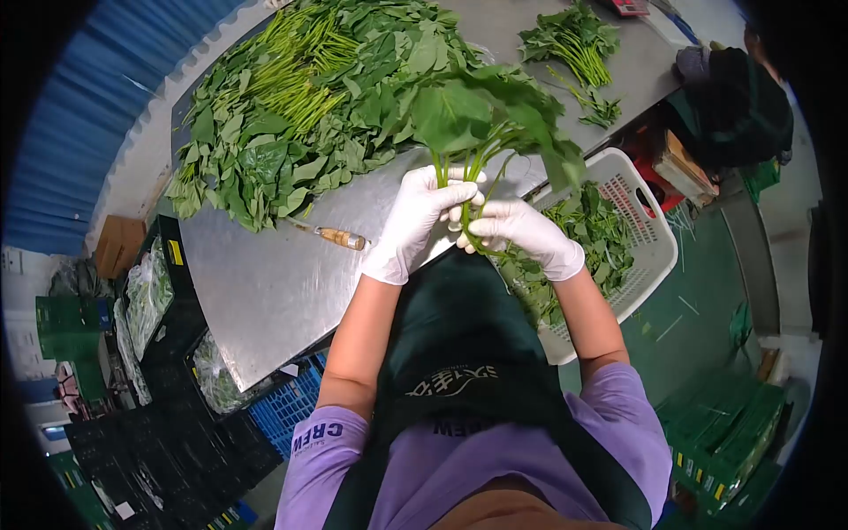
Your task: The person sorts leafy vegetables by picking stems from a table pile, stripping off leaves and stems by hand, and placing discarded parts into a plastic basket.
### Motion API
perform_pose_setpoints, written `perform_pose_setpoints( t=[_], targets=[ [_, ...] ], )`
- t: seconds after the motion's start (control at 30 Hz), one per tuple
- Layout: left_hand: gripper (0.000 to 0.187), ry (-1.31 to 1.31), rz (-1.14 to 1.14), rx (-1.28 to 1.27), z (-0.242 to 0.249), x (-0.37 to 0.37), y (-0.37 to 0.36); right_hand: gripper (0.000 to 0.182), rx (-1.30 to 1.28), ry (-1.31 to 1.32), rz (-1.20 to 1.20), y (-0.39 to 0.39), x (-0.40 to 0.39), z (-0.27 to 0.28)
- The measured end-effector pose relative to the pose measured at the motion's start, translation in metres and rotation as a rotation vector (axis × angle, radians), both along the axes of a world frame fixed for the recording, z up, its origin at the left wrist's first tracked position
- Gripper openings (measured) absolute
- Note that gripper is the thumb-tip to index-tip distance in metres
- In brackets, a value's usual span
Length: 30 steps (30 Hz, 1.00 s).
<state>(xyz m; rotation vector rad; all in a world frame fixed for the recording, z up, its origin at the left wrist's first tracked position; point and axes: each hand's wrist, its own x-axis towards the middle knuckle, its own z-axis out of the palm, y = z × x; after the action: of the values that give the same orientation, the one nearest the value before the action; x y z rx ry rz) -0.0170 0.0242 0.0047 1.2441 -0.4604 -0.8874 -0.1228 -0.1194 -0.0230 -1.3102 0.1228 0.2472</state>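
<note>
My left hand [419,210], in a white glove, is closed round the stems of a small bunch of leafy greens [452,117]. The broad leaves fan out above my fingers. My gloved right hand [523,231] is closed on a green stem [470,223] at the lower end of the bunch, close beside my left fingers. A large heap of leafy greens [256,150] covers the far left of the metal table [265,283]. A knife with a wooden handle [341,238] lies near my left wrist, its blade towards the heap.
A white plastic basket [654,256] with loose leaves stands below my right forearm. Another bunch of greens [579,44] lies at the table's far right. Dark crates [163,309] with bagged greens and a blue crate [287,399] stand left; green crates [720,433] are stacked right.
</note>
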Motion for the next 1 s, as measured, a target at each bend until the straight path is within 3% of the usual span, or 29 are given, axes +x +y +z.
perform_pose_setpoints(
  t=[0.03,0.2,0.23,0.27,0.37,0.43,0.47,0.5,0.53,0.57,0.6,0.63,0.67,0.73,0.8,0.87,0.93,1.0],
  targets=[
    [0.017,-0.016,0.012,0.012,0.002,-0.002,0.000,0.026,-0.008,-0.066,0.001,-0.003,0.005,-0.005],
    [0.012,0.036,0.119,0.026,-0.011,-0.004,-0.002,0.019,-0.076,-0.145,-0.484,-0.015,-0.008,-0.027],
    [0.014,0.018,0.178,-0.068,-0.016,-0.009,-0.004,0.017,-0.179,-0.141,-0.553,-0.022,-0.015,-0.027],
    [0.014,0.176,0.239,-0.099,-0.034,-0.014,-0.010,0.015,-0.283,-0.136,-0.622,-0.026,-0.021,-0.023],
    [0.013,0.024,0.287,-0.254,-0.054,-0.036,-0.022,0.012,-0.261,-0.220,-0.965,-0.032,-0.025,-0.031],
    [0.014,-0.671,0.491,-0.124,-0.074,-0.032,-0.017,0.014,-0.305,-0.187,-1.225,-0.049,-0.033,-0.031],
    [0.016,-0.686,0.562,-0.113,-0.068,-0.030,-0.012,0.019,-0.272,-0.228,-1.342,-0.072,-0.040,-0.049],
    [0.018,-0.514,0.579,-0.124,-0.053,-0.025,0.000,0.025,-0.116,-0.246,-1.390,-0.098,-0.054,-0.070],
    [0.020,-0.202,0.582,-0.157,-0.033,-0.022,0.015,0.033,0.316,-0.277,-1.469,-0.135,-0.066,-0.103],
    [0.022,-0.015,0.597,-0.169,-0.018,-0.016,0.028,0.042,0.588,-0.312,-1.417,-0.157,-0.075,-0.125],
    [0.021,-0.051,0.579,-0.300,-0.015,-0.006,0.036,0.052,0.858,-0.344,-1.348,-0.162,-0.076,-0.125],
    [0.023,0.006,0.640,-0.335,-0.017,0.002,0.042,0.070,1.131,-0.246,-1.119,-0.161,-0.076,-0.129],
    [0.024,0.060,0.702,-0.369,-0.022,0.007,0.046,0.081,1.208,-0.091,-1.131,-0.130,-0.055,-0.096],
    [0.025,0.292,0.600,-0.549,-0.027,0.011,0.054,0.067,0.579,-0.103,-0.865,-0.108,-0.024,-0.106],
    [0.017,0.405,0.586,-0.524,-0.019,0.008,0.053,0.048,0.039,-0.092,-0.738,-0.071,0.014,-0.067],
    [0.018,0.323,0.690,-0.473,-0.016,0.004,0.056,0.046,-0.442,-0.130,-0.648,-0.064,0.058,-0.081],
    [0.016,0.128,0.785,-0.468,-0.012,0.000,0.056,0.059,-1.202,0.117,-0.585,-0.064,0.095,-0.081],
    [0.014,-0.168,0.848,-0.492,-0.001,-0.007,0.058,0.062,-1.446,0.188,-0.483,-0.058,0.116,-0.085]
  ],
)
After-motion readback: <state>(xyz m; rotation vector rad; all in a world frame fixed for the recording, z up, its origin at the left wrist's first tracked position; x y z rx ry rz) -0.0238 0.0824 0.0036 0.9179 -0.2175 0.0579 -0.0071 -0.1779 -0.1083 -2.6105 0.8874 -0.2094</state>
